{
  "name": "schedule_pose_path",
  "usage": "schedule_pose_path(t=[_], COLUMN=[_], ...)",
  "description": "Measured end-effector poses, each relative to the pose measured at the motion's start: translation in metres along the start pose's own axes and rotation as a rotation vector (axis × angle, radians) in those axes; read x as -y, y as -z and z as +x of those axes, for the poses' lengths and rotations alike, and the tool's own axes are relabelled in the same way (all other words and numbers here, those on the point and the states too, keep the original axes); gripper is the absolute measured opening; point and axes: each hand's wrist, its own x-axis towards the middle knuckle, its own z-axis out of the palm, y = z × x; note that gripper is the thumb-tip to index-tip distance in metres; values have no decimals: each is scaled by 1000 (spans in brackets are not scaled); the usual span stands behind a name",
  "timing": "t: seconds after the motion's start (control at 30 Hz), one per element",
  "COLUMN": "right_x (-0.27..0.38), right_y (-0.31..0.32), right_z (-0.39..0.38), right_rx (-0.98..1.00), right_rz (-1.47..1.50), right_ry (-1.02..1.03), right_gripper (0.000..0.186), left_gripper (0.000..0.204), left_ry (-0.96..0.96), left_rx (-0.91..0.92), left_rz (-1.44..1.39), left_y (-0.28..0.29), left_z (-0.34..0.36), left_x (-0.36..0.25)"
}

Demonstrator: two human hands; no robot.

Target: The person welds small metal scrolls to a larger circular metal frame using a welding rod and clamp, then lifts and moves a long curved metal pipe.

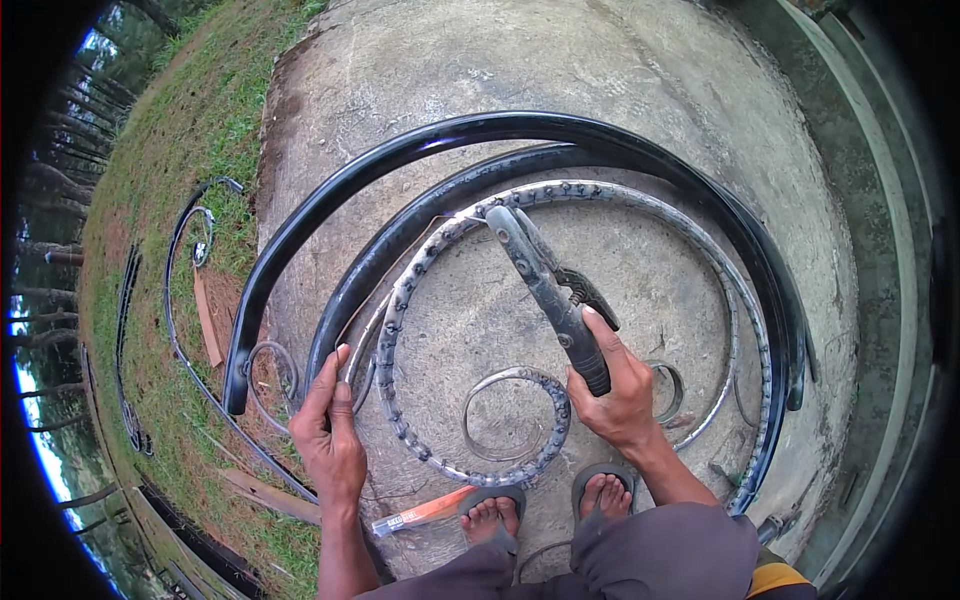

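Note:
A black welding electrode holder is gripped in my right hand, the fingers around its handle and the thumb near its spring lever. Its head points up and left, over the rim of a scroll of curled metal bar dotted with dark weld spots. My left hand is closed in a pinch at the lower end of a thin welding rod. That rod runs up and bends across to the head of the holder. Whether the jaws clamp it is too small to tell.
Large curved black tubes arch around the scroll on the concrete slab. An orange and clear packet lies by my sandalled feet. On the grass at left are another dark curved bar and wooden strips. A concrete ledge borders the right.

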Motion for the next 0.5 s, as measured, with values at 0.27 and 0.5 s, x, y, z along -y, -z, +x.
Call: schedule_pose_path(t=[0.27, 0.5], right_x=[-1, 2], right_y=[-2, 3], right_z=[-3, 1], right_rx=[-3, -16], right_rz=[13, -24], right_ry=[-2, 52], right_gripper=[73, 74], left_gripper=[33, 33], left_ry=[26, 44], left_rx=[1, -41], left_rz=[7, -43], left_y=[0, 6], left_z=[0, -3], left_x=[-2, -9])
